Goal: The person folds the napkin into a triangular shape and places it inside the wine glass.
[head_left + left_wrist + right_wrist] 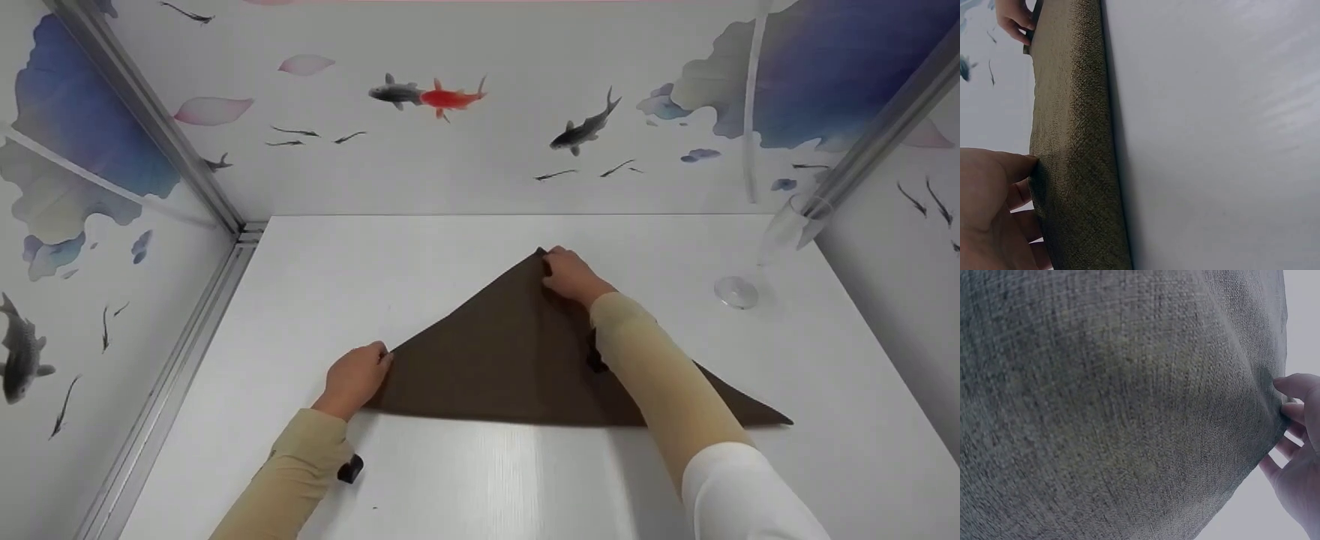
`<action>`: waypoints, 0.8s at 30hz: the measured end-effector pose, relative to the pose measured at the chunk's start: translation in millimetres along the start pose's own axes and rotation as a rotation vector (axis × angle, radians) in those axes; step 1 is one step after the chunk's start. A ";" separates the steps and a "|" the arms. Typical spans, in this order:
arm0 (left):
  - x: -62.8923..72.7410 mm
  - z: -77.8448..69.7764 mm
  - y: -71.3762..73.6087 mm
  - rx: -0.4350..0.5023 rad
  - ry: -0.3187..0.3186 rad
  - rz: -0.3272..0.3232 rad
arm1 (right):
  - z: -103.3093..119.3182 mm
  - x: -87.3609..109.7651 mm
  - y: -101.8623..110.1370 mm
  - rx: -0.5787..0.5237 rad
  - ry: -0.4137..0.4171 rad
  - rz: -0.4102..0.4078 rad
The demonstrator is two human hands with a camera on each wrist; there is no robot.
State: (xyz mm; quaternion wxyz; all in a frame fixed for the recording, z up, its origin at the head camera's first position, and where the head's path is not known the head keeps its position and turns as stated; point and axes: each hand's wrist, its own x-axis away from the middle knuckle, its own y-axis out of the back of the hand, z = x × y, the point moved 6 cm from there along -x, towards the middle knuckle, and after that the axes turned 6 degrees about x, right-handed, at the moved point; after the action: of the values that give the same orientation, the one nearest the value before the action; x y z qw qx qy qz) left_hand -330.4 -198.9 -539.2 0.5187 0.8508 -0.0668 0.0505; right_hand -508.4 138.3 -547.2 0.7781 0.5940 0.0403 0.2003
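Observation:
A brown woven cloth [480, 352], folded into a triangle, lies across the white table with its long folded edge toward me. My left hand [356, 379] pinches its left slanting edge near the left corner. In the left wrist view the thumb [1019, 166] lies on top of the cloth [1081, 140] and the other fingers go beneath it. At the far peak my right hand [574, 276] pinches the tip between thumb and fingers. The right wrist view shows that pinch at the corner, where creases run through the cloth [1129, 405]. My right forearm hides part of the cloth's right side.
A clear glass [791, 229] stands at the back right of the table, with a round clear disc [736, 292] in front of it. White panels printed with fish and leaves enclose the table [315, 277] at the back and both sides, with metal rails [217, 187] at the corners.

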 end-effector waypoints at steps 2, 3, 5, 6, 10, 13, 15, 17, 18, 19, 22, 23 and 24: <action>-0.2 0.8 0.3 0.000 0.010 -0.011 | -0.4 1.3 -0.2 0.006 -0.020 0.025; -0.7 1.4 0.0 -0.001 0.014 -0.015 | -0.8 2.3 -0.2 0.008 -0.028 0.038; -1.6 1.9 -0.2 -0.002 0.017 -0.018 | -2.0 4.2 0.8 0.004 -0.039 0.057; -2.3 2.4 -0.4 -0.001 0.021 -0.018 | -3.0 5.3 1.7 0.008 -0.042 0.064; -4.8 3.5 -0.6 0.007 0.036 -0.024 | -5.5 10.1 10.7 0.019 -0.035 0.065; -5.2 4.2 -1.2 0.010 0.045 -0.036 | -5.6 16.1 21.2 0.051 -0.018 0.058; -5.3 4.2 -2.4 0.006 0.041 -0.041 | -6.4 21.4 28.2 0.075 -0.010 0.052; -6.0 3.4 -2.9 0.002 0.033 -0.041 | -8.0 28.0 35.8 0.102 -0.005 0.044; -6.1 3.0 -3.1 0.001 0.029 -0.041 | -8.7 31.2 39.1 0.114 -0.002 0.039; -5.9 2.7 -3.1 0.001 0.027 -0.039 | -9.1 34.7 42.2 0.122 0.001 0.035; -4.0 3.1 -2.3 0.000 0.027 -0.040 | -9.2 44.7 49.8 0.143 0.019 0.022; -3.2 3.4 -1.9 -0.001 0.026 -0.042 | -8.9 48.0 51.7 0.150 0.026 0.018; -2.5 3.9 -1.3 -0.002 0.023 -0.046 | -8.6 51.2 53.3 0.159 0.034 0.013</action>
State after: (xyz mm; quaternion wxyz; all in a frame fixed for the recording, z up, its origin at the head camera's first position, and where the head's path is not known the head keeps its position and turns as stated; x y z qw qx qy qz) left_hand -332.6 -201.6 -542.5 0.5215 0.8509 -0.0414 0.0483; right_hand -478.1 175.9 -490.6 0.7263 0.6507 0.0653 0.2117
